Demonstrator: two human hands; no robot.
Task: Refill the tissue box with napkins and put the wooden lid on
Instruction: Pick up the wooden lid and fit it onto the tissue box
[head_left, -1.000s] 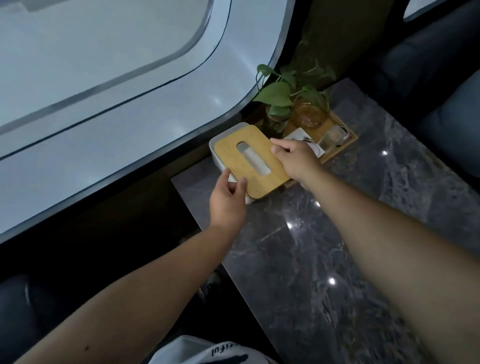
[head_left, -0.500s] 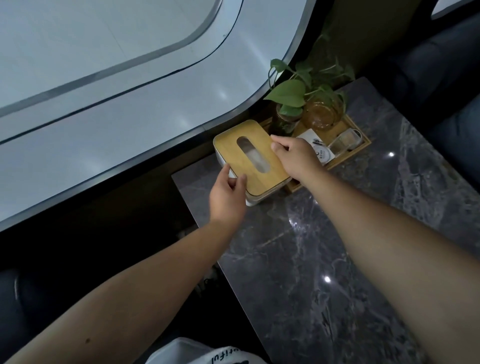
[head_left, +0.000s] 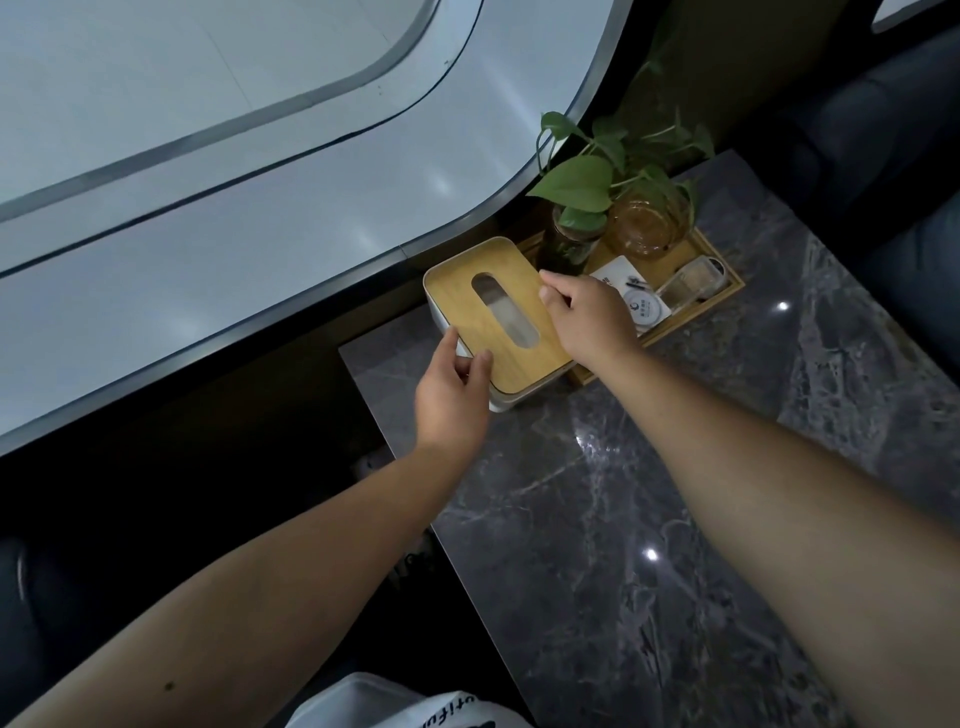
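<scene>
A white tissue box (head_left: 506, 401) stands at the far left corner of the dark marble table (head_left: 649, 519). Its wooden lid (head_left: 467, 306), with an oval slot showing pale napkins (head_left: 506, 312), lies flat on top of the box. My left hand (head_left: 452, 400) pinches the lid's near left edge between thumb and fingers. My right hand (head_left: 589, 317) holds the lid's right edge, fingertips on the wood.
Right behind the box sits a wooden tray (head_left: 727, 286) holding a plant in a glass jar (head_left: 571, 239), an amber glass vessel (head_left: 647, 228), a white card (head_left: 636, 299) and a small clear container (head_left: 693, 283). A curved window sill (head_left: 260, 291) runs along the left.
The lid was tilted and offset on the box a second ago; it now lies flat and lined up with the box. Both hands stay on its edges.
</scene>
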